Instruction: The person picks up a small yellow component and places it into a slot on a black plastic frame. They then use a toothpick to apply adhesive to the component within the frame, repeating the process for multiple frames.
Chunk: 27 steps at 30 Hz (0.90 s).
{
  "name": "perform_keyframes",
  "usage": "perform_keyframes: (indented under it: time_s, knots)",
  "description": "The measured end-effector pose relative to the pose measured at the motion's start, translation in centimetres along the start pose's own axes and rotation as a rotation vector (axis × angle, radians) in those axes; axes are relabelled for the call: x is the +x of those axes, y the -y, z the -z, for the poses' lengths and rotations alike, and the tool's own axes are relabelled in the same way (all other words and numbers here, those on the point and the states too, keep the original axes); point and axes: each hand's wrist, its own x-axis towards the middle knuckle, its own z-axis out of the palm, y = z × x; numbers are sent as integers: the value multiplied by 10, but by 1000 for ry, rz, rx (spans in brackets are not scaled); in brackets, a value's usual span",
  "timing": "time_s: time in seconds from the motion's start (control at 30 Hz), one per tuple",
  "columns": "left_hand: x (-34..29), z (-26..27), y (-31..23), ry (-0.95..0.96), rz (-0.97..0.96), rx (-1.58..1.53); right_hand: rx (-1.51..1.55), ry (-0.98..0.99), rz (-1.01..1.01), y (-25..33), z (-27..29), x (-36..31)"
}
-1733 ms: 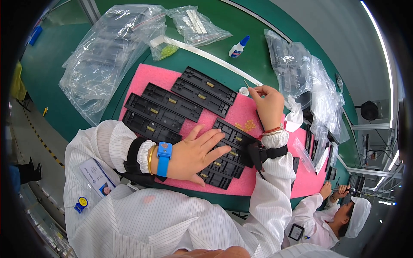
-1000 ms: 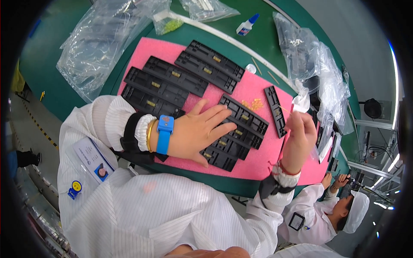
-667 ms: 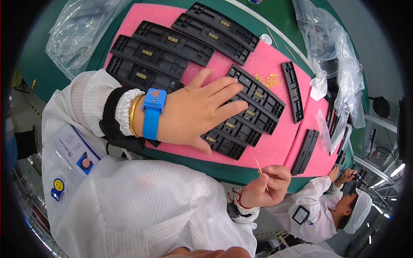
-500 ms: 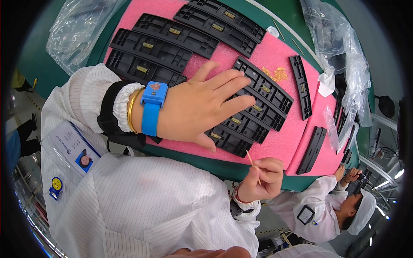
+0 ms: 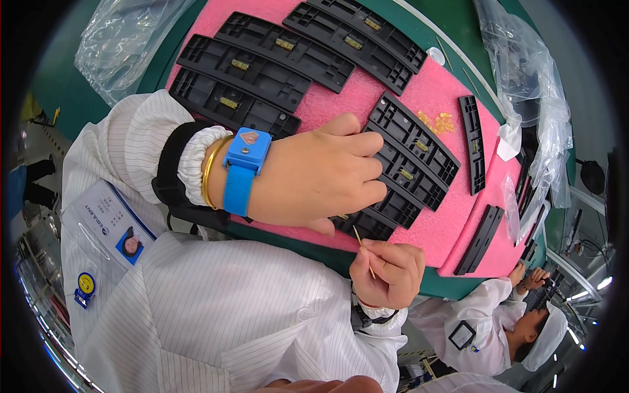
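Note:
My left hand, with a blue wrist strap, is over the right-hand group of ribbed black plastic strips. Its fingers curl downward, and their tips, with whatever they touch, are hidden beneath the hand. Closed in a pinch, my right hand holds a thin wooden stick by the table's near edge. The stick's upper tip points up beside the nearest strip. A small yellowish-green cylinder sits in the middle of a strip, and others have similar ones.
Several more black strips lie on the pink foam mat. Tiny amber pieces are scattered by a lone strip. Clear plastic bags, a round white lid-like thing and thin sticks lie beyond. A co-worker sits at right.
My left hand's spread fingers have curled down over the strips. My right hand, still pinching the stick, has moved slightly left and down. The whole view has shifted a little.

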Motion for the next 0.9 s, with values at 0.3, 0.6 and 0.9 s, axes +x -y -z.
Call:
perform_keyframes:
  time_s: [0.3,0.6,0.9]
  knots:
    - [0,-3,0,-3,14,-22,-82,15,49,-6,-4,-3]
    - [-1,-5,-2,-20,36,-30,-92,19,40,-7,-7,-4]
    - [0,-4,-2,-30,32,-18,-121,76,22,-1,-2,-1]
